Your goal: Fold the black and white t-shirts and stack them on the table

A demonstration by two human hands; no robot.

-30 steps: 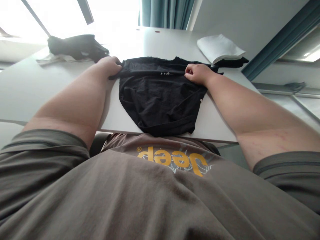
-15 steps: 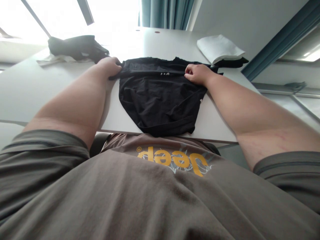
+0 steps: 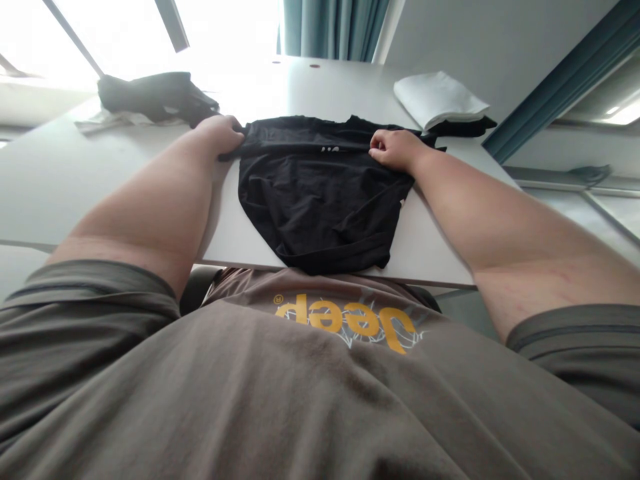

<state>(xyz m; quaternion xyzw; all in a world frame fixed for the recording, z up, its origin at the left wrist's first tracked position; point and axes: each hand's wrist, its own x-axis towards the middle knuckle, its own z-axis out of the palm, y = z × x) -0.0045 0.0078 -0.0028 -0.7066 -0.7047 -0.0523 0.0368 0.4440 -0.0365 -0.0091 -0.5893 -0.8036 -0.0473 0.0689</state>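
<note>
- A crumpled black fabric garment [image 3: 320,193] lies on the near edge of the pale grey table [image 3: 60,180].
- The left hand [image 3: 220,135] pinches its far left corner.
- The right hand [image 3: 395,147] grips the far right edge, fingers curled.
- A folded white cloth [image 3: 440,97] lies far right; a heap of dark clothing [image 3: 155,97] far left.

The black garment [image 3: 320,200] lies spread on the worktop [image 3: 60,180], straight ahead of the person, its cloth thin and creased. Its far edge runs flat and straight from side to side, with a folded band along it that bears small pale lettering, too small to read. From there the sides narrow toward the near end, which is bunched and wrinkled and reaches the worktop's near edge. The cloth is pinched at both far corners.
</note>
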